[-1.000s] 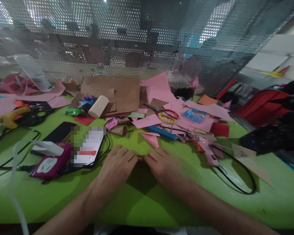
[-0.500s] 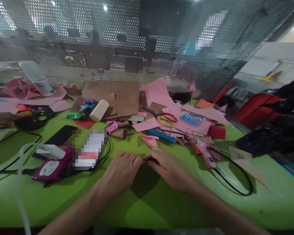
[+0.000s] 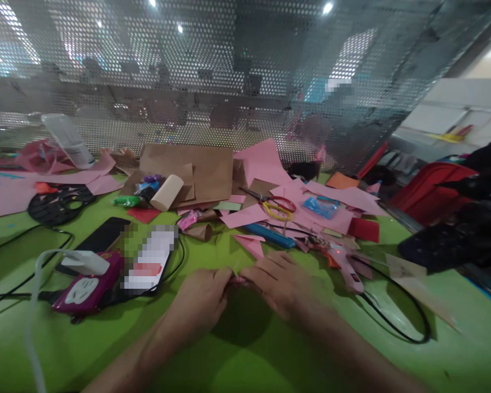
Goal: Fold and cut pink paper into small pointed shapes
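Note:
My left hand (image 3: 207, 297) is closed, its thumb and finger pinching one end of a small pink piece (image 3: 238, 279). It may be rolled or folded paper, but most of it is hidden by my fingers. The fingers of my right hand (image 3: 276, 281) are bent over its other end, slightly blurred. Both hands meet just above the green table (image 3: 245, 355). Beyond them lies a folded pink paper (image 3: 249, 244). To the right of my right hand rests a pink glue gun (image 3: 343, 265) with a small red light.
Scissors (image 3: 278, 207) with red and yellow handles lie among pink paper scraps. A blue cutter (image 3: 270, 236) is in front of them. At left are a phone (image 3: 149, 259), a purple power strip (image 3: 88, 289) and cables. Brown cardboard (image 3: 208, 172) stands before a perforated metal screen (image 3: 180, 65).
The right hand's fingers have shifted and now lie flatter over the pink piece, which shows more. A co-worker's hand at the left edge has left the view. The camera has tilted slightly up.

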{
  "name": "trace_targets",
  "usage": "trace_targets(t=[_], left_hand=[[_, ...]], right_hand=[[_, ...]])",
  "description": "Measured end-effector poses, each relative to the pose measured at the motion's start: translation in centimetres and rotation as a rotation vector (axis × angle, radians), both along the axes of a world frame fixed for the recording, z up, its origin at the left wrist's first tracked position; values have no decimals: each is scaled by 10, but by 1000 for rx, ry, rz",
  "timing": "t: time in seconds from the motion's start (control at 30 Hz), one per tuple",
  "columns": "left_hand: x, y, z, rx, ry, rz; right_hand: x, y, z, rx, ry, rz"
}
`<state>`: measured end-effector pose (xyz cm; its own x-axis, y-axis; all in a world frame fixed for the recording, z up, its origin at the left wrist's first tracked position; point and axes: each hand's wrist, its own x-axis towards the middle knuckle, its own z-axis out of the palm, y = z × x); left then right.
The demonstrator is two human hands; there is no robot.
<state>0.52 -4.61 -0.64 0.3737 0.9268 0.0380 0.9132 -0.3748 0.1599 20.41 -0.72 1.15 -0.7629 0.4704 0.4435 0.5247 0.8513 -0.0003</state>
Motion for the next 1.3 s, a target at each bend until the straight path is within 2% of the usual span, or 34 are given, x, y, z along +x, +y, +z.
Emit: trace_targets(t=[0.1, 0.23, 0.4, 0.6, 0.77, 0.87, 0.93, 1.07, 1.17, 1.3], left_hand=[[4, 0, 1, -31, 37, -4], [6, 1, -1, -22, 49, -58], [5, 0, -10, 82, 35, -143], [4, 0, -14, 157, 15, -222], [5, 0, -18, 161, -8, -224], [8, 2, -16, 119, -5, -169], [8, 3, -12, 81, 4, -105], [4, 5, -6, -26, -36, 23], [0, 5, -7, -65, -150, 18], [0, 2, -9, -62, -209, -20]], right_hand=[[1, 0, -6, -13, -26, 3], [0, -1, -13, -127, -38, -16], [-5, -4, -8, -413, -21, -134], [-3, -4, -1, -741, 93, -181], [1, 0, -11, -1020, 191, -238], [0, 1, -12, -1082, 249, -196], [-2, 2, -8, -982, 282, -143], [-1, 1, 0, -499, 266, -4], [2, 1, 1, -260, 172, 46], [6, 1, -4, -82, 106, 52]])
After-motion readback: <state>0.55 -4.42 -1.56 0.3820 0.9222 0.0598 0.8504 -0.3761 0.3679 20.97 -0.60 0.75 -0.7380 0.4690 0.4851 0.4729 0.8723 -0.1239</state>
